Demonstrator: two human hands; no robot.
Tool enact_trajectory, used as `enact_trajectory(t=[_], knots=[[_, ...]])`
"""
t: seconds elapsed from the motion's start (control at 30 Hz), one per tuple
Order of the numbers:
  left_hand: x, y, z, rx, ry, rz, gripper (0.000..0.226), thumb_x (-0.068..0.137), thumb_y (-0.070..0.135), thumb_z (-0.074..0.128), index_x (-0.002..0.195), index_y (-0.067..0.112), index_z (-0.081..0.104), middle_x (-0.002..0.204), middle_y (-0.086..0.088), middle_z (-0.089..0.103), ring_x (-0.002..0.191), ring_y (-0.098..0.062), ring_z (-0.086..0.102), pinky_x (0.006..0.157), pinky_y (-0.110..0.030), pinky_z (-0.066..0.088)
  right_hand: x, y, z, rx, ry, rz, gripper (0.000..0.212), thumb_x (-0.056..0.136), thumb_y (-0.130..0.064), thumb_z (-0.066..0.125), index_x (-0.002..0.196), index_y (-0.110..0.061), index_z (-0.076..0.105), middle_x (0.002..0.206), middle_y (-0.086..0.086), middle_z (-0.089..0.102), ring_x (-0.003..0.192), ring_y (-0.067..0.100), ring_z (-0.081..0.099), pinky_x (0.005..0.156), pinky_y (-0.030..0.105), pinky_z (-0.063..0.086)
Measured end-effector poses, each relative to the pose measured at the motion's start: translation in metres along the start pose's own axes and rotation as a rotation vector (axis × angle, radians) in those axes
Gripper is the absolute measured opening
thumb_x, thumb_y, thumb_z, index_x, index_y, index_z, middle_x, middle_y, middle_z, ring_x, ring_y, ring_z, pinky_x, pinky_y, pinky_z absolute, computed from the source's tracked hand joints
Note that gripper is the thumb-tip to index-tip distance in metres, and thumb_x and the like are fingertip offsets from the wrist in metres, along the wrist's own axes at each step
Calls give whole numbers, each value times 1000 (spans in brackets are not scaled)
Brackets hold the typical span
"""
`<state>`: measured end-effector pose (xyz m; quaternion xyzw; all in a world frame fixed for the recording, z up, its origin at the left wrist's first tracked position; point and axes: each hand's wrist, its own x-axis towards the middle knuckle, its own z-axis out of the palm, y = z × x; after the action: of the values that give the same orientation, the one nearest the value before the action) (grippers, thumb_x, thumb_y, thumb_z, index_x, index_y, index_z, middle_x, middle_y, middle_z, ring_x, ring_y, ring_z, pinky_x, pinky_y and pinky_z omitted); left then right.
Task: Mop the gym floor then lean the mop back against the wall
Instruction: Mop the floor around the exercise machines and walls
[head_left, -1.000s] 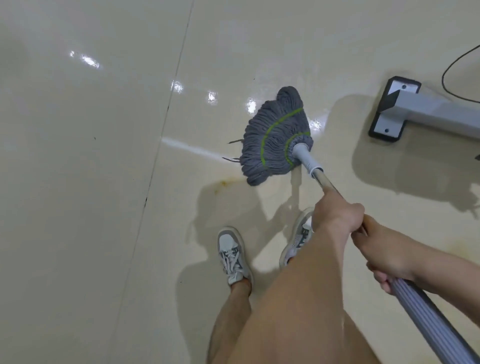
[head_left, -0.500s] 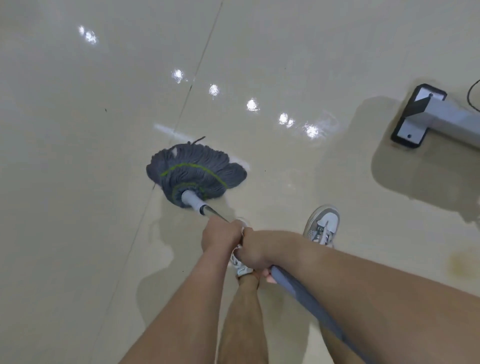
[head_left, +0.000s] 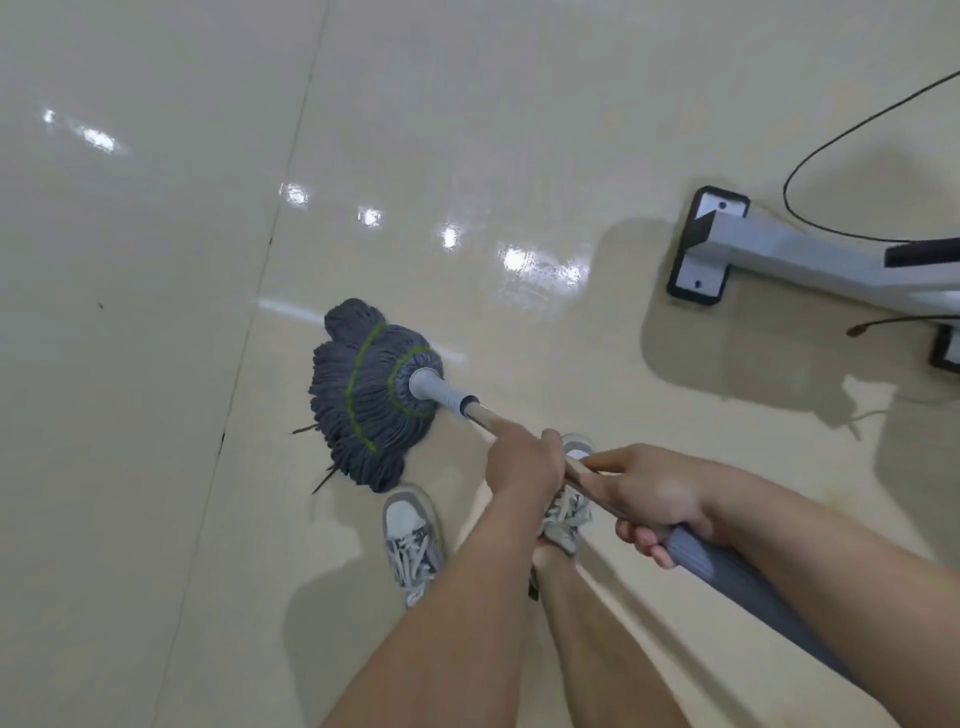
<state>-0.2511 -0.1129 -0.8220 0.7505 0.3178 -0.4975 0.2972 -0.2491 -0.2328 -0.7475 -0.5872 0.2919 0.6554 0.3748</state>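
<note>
A grey string mop head (head_left: 366, 395) with green stitching lies spread on the glossy cream floor (head_left: 156, 467), just ahead of my feet. Its handle (head_left: 727, 566) runs back toward the lower right, metal near the head and grey ribbed farther up. My left hand (head_left: 524, 460) grips the metal part of the handle. Behind it, my right hand (head_left: 652, 493) grips the handle where the grey ribbed sleeve begins.
A grey gym machine leg with a black-edged foot plate (head_left: 709, 244) stands on the floor at the right, with a black cable (head_left: 831, 150) looping behind it. My two grey-white sneakers (head_left: 413, 540) stand below the mop head. A floor seam (head_left: 270, 249) runs along the left.
The mop head swung left from near the machine foot, then came back right and closer to my feet. Both hands kept hold of the handle.
</note>
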Motion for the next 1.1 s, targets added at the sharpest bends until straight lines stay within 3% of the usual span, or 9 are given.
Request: enact_trajectory(t=[0.37, 0.53, 0.63, 0.7, 0.77, 0.83, 0.9, 1.03, 1.1], knots=[[14, 149, 53, 539, -9, 382, 51, 105, 28, 31, 143, -5, 37, 146, -24, 43, 129, -38, 50, 98, -37, 43, -11, 42, -105, 695, 78, -114, 17, 102, -32, 45, 111, -28, 59, 53, 5, 40, 31, 11, 34, 33, 16, 37], [-9, 181, 80, 670, -169, 485, 49, 107, 21, 30, 146, -9, 31, 152, -23, 38, 140, -36, 37, 109, -42, 35, -13, 72, -102, 948, 156, -92, 18, 101, -37, 44, 103, -29, 61, 52, 5, 41, 32, 11, 31, 36, 14, 36], [-15, 175, 99, 749, -301, 418, 76, 98, 31, 43, 153, -6, 6, 153, -21, 37, 134, -36, 45, 106, -42, 42, -15, 87, -91, 1004, 188, -66, 22, 102, -39, 40, 101, -29, 60, 51, 5, 41, 31, 10, 30, 35, 14, 36], [-21, 160, 108, 639, -323, 398, 90, 92, 33, 48, 154, -1, -8, 141, -21, 49, 125, -37, 51, 98, -39, 45, -17, 94, -85, 1023, 196, -55, 22, 102, -38, 39, 101, -28, 59, 49, 4, 40, 30, 10, 30, 35, 14, 36], [-26, 142, 112, 405, -278, 417, 72, 92, 29, 49, 149, 0, 18, 115, -18, 60, 105, -34, 57, 85, -36, 44, -18, 95, -84, 1031, 212, -76, 22, 103, -35, 40, 98, -24, 59, 51, 5, 40, 30, 10, 30, 35, 14, 35], [-40, 123, 110, 112, -263, 396, 25, 94, 26, 46, 108, 6, 50, 84, -7, 58, 84, -29, 54, 75, -36, 44, -15, 90, -90, 1020, 242, -102, 23, 103, -31, 40, 98, -19, 59, 53, 6, 38, 31, 11, 29, 36, 13, 33], [-53, 113, 106, -70, -289, 383, 20, 96, 24, 40, 84, 12, 50, 67, -4, 55, 73, -27, 54, 77, -42, 50, -8, 77, -101, 1019, 260, -121, 24, 104, -27, 38, 101, -18, 60, 52, 6, 38, 30, 10, 29, 37, 12, 33], [-47, 143, 100, -189, -243, 377, 22, 98, 20, 38, 88, 9, 54, 68, -9, 55, 70, -27, 55, 74, -43, 51, -1, 46, -137, 967, 359, -202, 18, 103, -18, 39, 112, -19, 54, 49, 11, 44, 25, 15, 37, 33, 17, 39], [-42, 169, 98, -251, -193, 363, 23, 99, 18, 42, 99, 3, 59, 84, -13, 57, 84, -31, 59, 73, -37, 47, -1, 36, -149, 955, 394, -239, 24, 103, -14, 38, 117, -21, 56, 65, 14, 57, 38, 19, 53, 35, 21, 46]])
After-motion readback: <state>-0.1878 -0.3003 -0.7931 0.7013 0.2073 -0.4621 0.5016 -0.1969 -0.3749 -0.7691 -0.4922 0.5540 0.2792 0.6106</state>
